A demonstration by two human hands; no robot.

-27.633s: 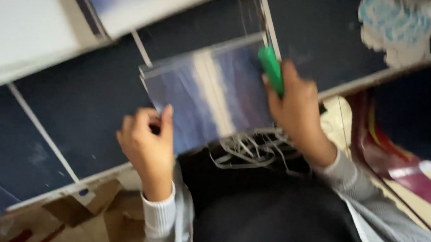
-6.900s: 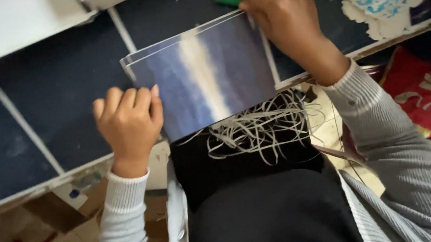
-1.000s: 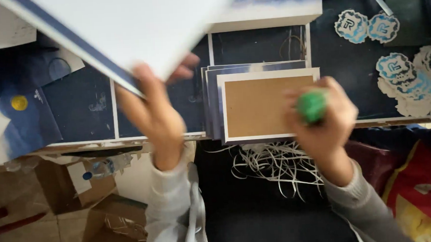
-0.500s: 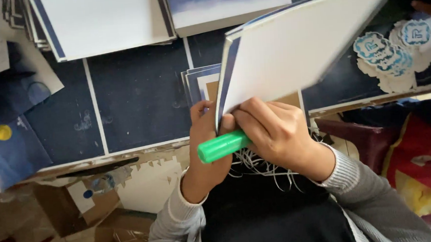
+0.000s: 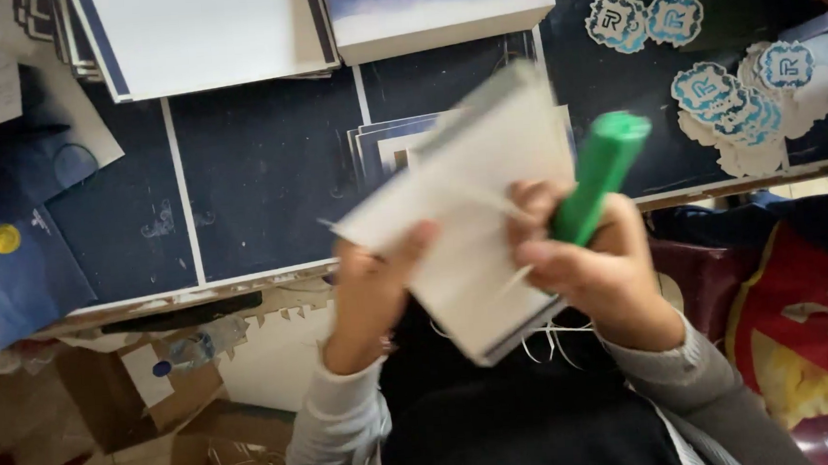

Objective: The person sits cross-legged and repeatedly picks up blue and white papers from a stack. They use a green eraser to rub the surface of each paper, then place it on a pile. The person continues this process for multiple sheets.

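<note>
Up close, both hands hold a blurred white board, tilted.

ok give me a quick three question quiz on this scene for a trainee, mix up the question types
1. True or false: the right hand holds a green marker-like tool.
2. Multiple choice: the white panel is A) flat on the dark blue table, B) held up in both hands, C) on the floor.
3. Fill in: the round blue and white stickers lie to the ___ of the panel in the picture.

Key
1. True; the tool sticks up out of that hand.
2. B; the left hand grips its left edge, the right hand its right side, tilted above the table edge.
3. right
</note>
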